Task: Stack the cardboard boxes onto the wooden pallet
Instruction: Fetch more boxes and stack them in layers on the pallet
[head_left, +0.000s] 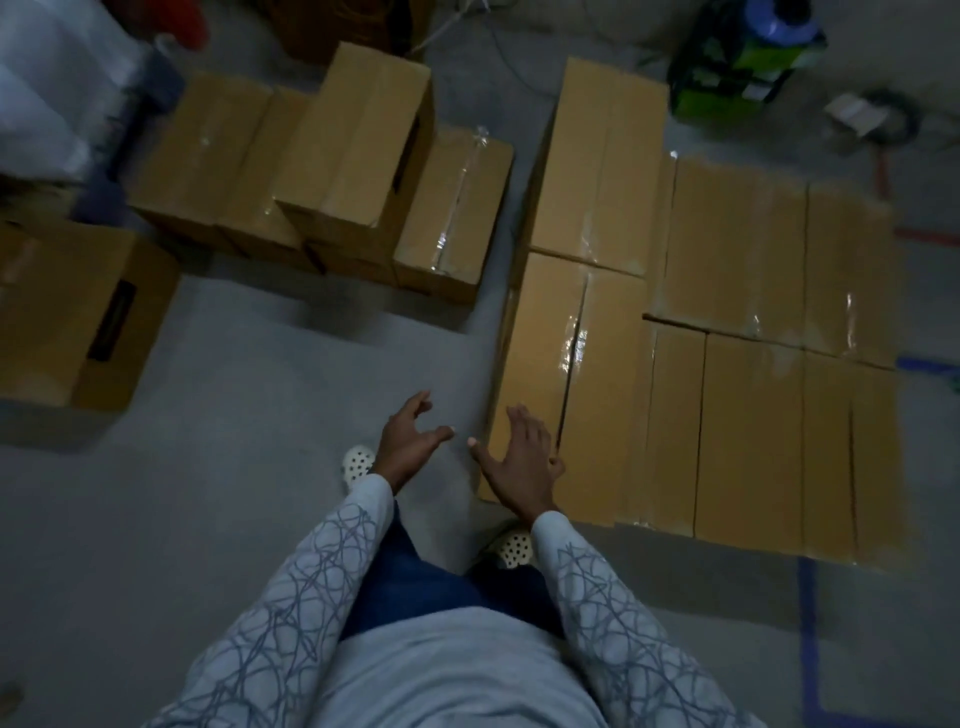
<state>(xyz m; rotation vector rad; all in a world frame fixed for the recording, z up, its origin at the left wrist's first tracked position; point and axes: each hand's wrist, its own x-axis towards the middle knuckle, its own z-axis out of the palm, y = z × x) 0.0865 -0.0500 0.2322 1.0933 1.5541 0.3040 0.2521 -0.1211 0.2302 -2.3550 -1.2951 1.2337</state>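
Note:
A block of taped cardboard boxes fills the right side; two taller ones stand along its left edge, the near one (571, 364) and the far one (602, 161). Lower boxes (753, 405) lie to their right. The pallet under them is hidden. My right hand (522, 462) hovers with spread fingers over the near corner of the near tall box; whether it touches is unclear. My left hand (408, 441) hangs relaxed over the floor, holding nothing. A loose group of boxes (353, 150) sits on the floor at upper left.
Another cardboard box (78, 312) stands at the left edge. A green machine (737, 57) and cables lie at the back right. Blue tape (810, 623) marks the grey floor at right. My feet in white perforated shoes (358, 462) stand beside the stack.

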